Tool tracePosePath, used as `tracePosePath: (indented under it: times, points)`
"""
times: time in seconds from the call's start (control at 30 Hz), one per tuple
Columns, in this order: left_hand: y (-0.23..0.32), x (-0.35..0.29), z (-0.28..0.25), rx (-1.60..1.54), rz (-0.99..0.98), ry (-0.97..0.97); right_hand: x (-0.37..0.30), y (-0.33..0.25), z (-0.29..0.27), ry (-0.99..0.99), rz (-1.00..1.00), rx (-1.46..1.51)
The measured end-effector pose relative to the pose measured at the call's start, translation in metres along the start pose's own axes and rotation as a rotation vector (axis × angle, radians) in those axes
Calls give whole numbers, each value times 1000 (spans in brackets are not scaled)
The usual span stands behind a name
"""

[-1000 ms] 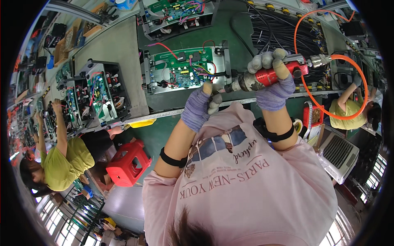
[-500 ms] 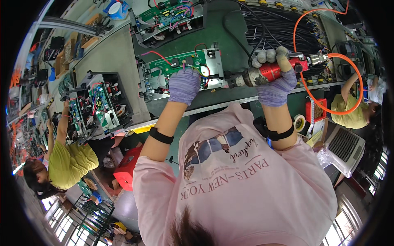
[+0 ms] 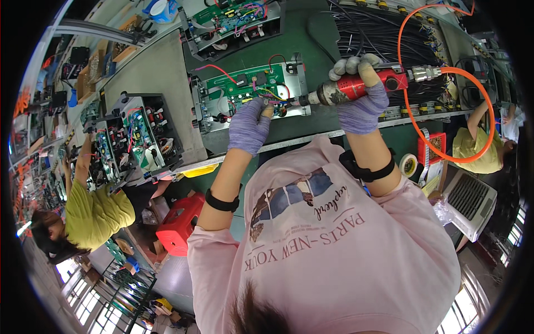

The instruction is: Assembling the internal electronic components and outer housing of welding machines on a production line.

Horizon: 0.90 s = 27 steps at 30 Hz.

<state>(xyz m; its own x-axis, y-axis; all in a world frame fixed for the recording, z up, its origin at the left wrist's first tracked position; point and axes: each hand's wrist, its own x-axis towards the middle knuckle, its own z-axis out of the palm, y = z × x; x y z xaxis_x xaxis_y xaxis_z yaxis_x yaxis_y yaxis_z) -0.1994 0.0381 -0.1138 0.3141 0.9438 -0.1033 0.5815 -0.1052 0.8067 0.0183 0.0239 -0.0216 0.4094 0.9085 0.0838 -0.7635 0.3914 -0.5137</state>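
My right hand (image 3: 361, 103), in a purple glove with grey fingertips, grips a red air screwdriver (image 3: 347, 89) lying level, its nose pointing left. An orange coiled air hose (image 3: 470, 72) joins its rear fitting. My left hand (image 3: 247, 127), gloved alike, has thumb and fingers pinched together by the tip of the driver's bit; what they hold is too small to make out. Both hands are over the near edge of an open metal chassis (image 3: 297, 83) carrying a green circuit board (image 3: 222, 86) with red, yellow and purple wires.
Another chassis with a board (image 3: 236, 25) stands behind, and more units (image 3: 147, 133) sit at the left. Black cables (image 3: 384, 42) are heaped at the back right. A red stool (image 3: 181, 225) is below the bench. Co-workers in yellow shirts (image 3: 100, 217) are at both sides.
The screwdriver has moved left in my right hand, bringing its tip to my left hand. My left hand has drawn slightly nearer and turned, its pinched fingertips now showing.
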Motion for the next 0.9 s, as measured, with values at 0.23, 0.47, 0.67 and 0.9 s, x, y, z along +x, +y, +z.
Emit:
tracePosePath:
  times: [0.23, 0.47, 0.67, 0.9]
  points:
    - [11, -2, -3, 23, 131, 95, 3, 29, 5, 17, -59, -18]
    - [23, -5, 11, -571, -237, 140, -4, 36, 5, -119, -87, -81]
    - [27, 2, 10, -467, -345, 98, -3, 33, 6, -25, -107, -51]
    - [38, 4, 11, -495, -327, 159, -6, 41, 6, -68, -131, -57]
